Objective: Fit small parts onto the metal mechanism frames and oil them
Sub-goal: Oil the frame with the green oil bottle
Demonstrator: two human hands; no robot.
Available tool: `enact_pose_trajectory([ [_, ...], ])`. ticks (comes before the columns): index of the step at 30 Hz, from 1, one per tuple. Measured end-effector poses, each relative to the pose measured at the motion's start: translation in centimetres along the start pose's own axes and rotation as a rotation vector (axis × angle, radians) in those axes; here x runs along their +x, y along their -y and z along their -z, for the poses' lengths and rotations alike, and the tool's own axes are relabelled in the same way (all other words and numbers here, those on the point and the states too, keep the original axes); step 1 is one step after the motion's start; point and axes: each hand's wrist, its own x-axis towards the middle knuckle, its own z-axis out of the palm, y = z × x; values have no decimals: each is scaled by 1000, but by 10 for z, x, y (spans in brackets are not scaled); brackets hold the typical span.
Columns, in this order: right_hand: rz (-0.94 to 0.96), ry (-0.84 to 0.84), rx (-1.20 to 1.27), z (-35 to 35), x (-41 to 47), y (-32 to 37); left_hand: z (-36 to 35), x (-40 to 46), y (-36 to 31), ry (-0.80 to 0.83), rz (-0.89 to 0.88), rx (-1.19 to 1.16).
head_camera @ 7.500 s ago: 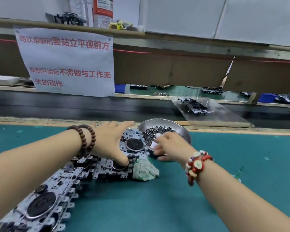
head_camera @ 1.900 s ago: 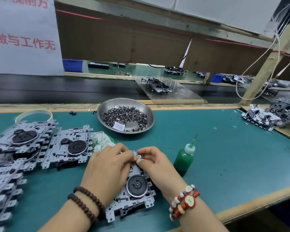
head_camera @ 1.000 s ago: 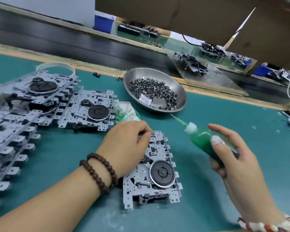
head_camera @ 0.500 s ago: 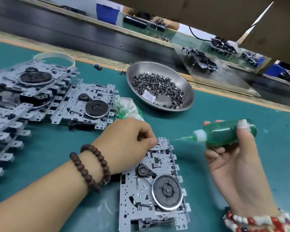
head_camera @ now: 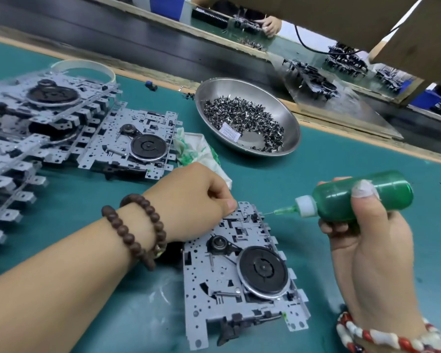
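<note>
Left hand (head_camera: 189,197) has its fingers curled tight, pressing down on the far corner of the frame (head_camera: 239,273) lying on the mat (head_camera: 278,174). Right hand (head_camera: 367,240) is wrapped around the green oil bottle (head_camera: 359,200), held sideways, needle tip just beside the left fingertips. Bowl (head_camera: 285,108) of parts (head_camera: 245,118) sits beyond them.

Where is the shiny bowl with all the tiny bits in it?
The bowl sits on the green table toward the back, right of the middle, just beyond the crumpled cloth and in front of the table's wooden edge.
</note>
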Motion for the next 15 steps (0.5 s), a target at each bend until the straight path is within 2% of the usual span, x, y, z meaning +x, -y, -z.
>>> enact_pose_trajectory([
  [7,113,49,-170,-2,-3,-1,1,0,0,4,11,-3],
  [15,201,82,-214,-4,-6,-2,0,0,2,-4,22,-9],
])
